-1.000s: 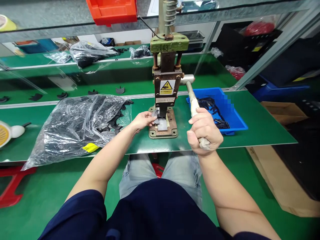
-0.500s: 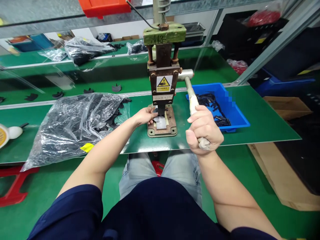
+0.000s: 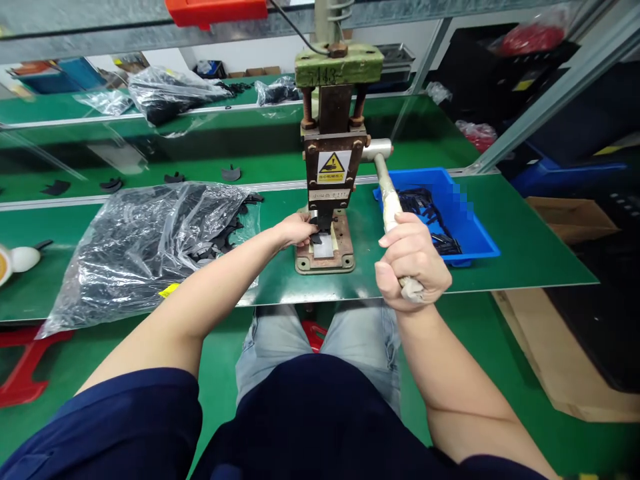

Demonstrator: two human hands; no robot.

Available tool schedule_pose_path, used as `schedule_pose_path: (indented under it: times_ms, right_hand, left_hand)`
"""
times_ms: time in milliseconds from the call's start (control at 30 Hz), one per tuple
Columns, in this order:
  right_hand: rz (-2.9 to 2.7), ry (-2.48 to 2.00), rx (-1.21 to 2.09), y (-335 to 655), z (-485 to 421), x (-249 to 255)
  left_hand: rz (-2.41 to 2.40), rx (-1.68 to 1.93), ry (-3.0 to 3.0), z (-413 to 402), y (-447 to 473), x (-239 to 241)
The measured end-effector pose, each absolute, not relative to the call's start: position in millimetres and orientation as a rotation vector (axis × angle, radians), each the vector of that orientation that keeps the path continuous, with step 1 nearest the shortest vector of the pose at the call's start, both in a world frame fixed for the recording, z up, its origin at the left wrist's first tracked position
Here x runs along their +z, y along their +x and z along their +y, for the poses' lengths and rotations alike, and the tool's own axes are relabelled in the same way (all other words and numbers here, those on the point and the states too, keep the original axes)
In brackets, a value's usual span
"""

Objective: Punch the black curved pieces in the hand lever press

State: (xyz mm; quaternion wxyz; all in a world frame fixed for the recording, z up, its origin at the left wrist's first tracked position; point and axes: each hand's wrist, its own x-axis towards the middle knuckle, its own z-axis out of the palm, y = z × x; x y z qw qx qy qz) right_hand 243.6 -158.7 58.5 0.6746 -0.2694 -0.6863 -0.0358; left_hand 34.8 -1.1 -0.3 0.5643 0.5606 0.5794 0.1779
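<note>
One dark piece (image 3: 315,237) is pinched at the fingertips of the left hand (image 3: 299,230), which reaches in low at the left side of the press (image 3: 345,143). The piece sits just under the press's tool, beside and partly over a bright metal plate (image 3: 323,247) on the base (image 3: 343,243); whether it touches the tool, I cannot tell. The right hand (image 3: 414,263) is clenched around the lower end of the lever (image 3: 389,200) (its grip wound in something pale), which slants from the press down toward the person. A yellow warning sign (image 3: 334,167) is fixed to the front of the press.

Just right of the press, behind the right hand, a blue bin (image 3: 473,230) holds slim black parts (image 3: 445,245). Left of the press, a clear plastic bag (image 3: 130,247) full of dark pieces lies on the green bench (image 3: 280,280), some spilling from its mouth; a yellow label (image 3: 169,291) shows beside the left forearm. Farther back, four curved pieces (image 3: 231,173) lie spaced out beyond a metal strip (image 3: 280,193). More bagged parts (image 3: 167,93) rest behind those, and a red bin (image 3: 217,11) hangs at the top edge.
</note>
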Motion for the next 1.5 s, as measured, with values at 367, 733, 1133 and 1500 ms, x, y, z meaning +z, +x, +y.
schedule_pose_path:
  times_ms: [367,733,1133,1500]
  right_hand:
    - [-1.612,-0.663,-0.094,248,-164,63]
    - [-1.575,-0.544,-0.121,249,-152,59]
    - [-1.560,-0.530,-0.140,249,-149,59]
    - [-1.595,-0.551,-0.142,251,-151,60]
  left_hand:
    - [1.292,0.444,1.333,-19,26,7]
    - [1.694,0.406,2.191,-50,-126,-13]
    - [1.873,-0.467,2.444,-16,-212,5]
    - [1.883,-0.575,2.396,24,-199,12]
